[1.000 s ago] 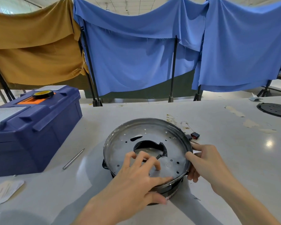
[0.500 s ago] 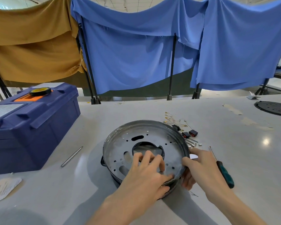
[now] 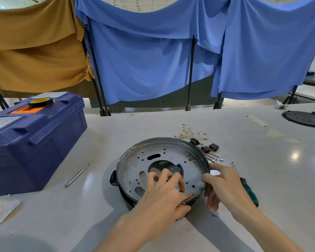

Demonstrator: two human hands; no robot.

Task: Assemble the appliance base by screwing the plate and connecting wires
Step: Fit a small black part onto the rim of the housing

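Observation:
A round grey metal plate (image 3: 162, 155) with several holes and a central opening lies on the black appliance base (image 3: 115, 178) at the table's middle. My left hand (image 3: 164, 193) lies on the plate's near part, fingers spread and pressing, thumb under the near rim. My right hand (image 3: 224, 186) grips the plate's right rim, thumb on top and fingers curled below. Thin wires with gold terminals (image 3: 191, 132) and small black-and-red switches (image 3: 209, 148) lie just behind the plate. A green-handled screwdriver (image 3: 247, 186) lies right of my right hand.
A blue toolbox (image 3: 31, 140) with a tape roll (image 3: 40, 101) on top stands at the left. A metal rod (image 3: 77, 175) lies between it and the base. Small screws and metal pins (image 3: 214, 159) sit by the switches. A black round lid (image 3: 305, 118) rests far right; a paper label (image 3: 2, 211) near left.
The plate has turned on the base under both hands, its holes shifting round. The view has tilted, bringing the screwdriver, wires and switches into sight. Both hands keep their hold.

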